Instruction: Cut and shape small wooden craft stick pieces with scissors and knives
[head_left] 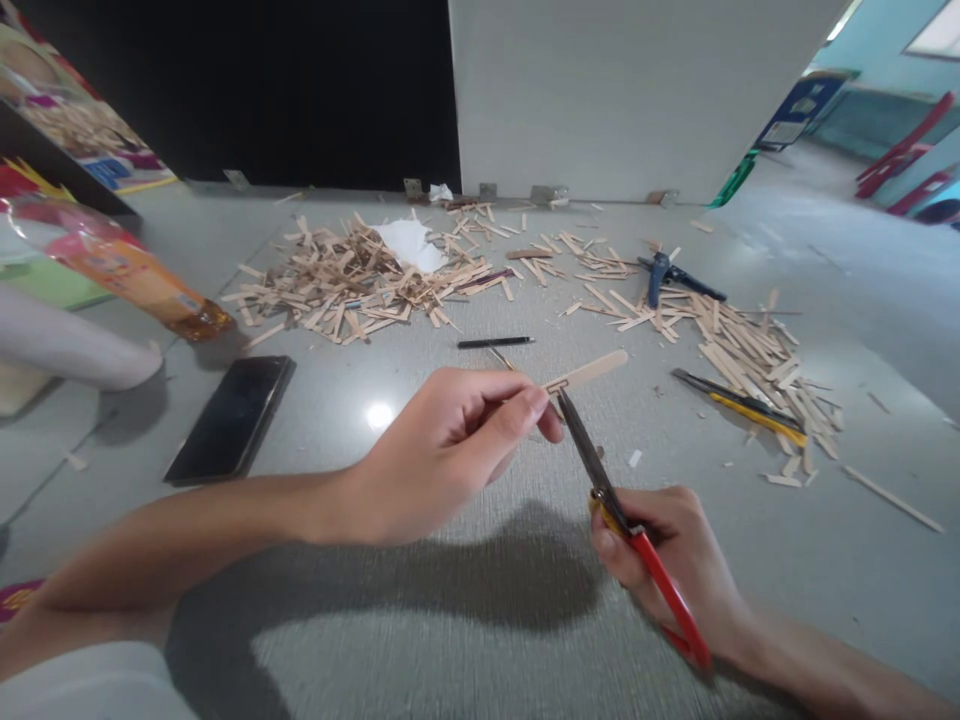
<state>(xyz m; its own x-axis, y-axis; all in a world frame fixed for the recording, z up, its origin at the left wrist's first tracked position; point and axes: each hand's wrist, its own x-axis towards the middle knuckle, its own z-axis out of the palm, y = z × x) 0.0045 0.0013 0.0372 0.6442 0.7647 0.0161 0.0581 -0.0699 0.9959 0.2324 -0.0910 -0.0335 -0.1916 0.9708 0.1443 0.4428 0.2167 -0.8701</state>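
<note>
Between thumb and fingers, my left hand point(442, 445) pinches a wooden popsicle stick point(592, 373) with a rounded far end and dark markings near the fingertips. My right hand point(675, 560) is closed around red-handled scissors point(589, 450) with dark blades. The blade tips meet the stick's lower edge, just right of my left thumb. Whether the blades are parted there is too small to tell. Just beyond my left hand lies a black pen-like stick point(495, 343), with a thin brass-coloured piece partly hidden behind the fingers.
Cut wood strips lie in a left heap point(337, 280) with white paper point(411, 245) and a right heap point(750, 350). A yellow-black cutter point(742, 405) and a dark blue clamp-like tool point(660, 275) rest by the right heap. Left are a phone point(232, 420) and a bottle point(135, 265).
</note>
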